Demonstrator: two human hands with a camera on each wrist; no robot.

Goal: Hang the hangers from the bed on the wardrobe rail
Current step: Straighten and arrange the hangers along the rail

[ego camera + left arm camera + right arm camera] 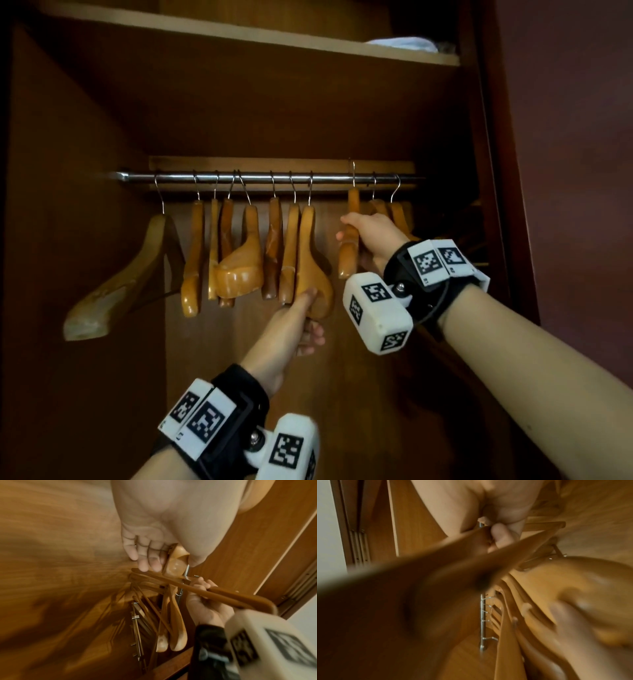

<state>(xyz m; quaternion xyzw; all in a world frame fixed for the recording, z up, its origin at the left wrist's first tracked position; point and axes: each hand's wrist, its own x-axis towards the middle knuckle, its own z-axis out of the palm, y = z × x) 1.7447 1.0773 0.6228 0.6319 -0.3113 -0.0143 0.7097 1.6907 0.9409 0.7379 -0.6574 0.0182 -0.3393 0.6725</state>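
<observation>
right hand (368, 234) grips a wooden hanger (350, 236) near the rail's (260, 177) right end — left hand (291, 329) pinches a hung hanger's (313, 260) lower end.

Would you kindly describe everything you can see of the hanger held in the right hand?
The hanger is glossy orange-brown wood with a thin metal hook. It hangs roughly upright, seen edge-on, its hook tip raised above the rail, so not yet seated. The right hand grips its upper body. It sits in a gap between hung hangers, apart from both.
</observation>
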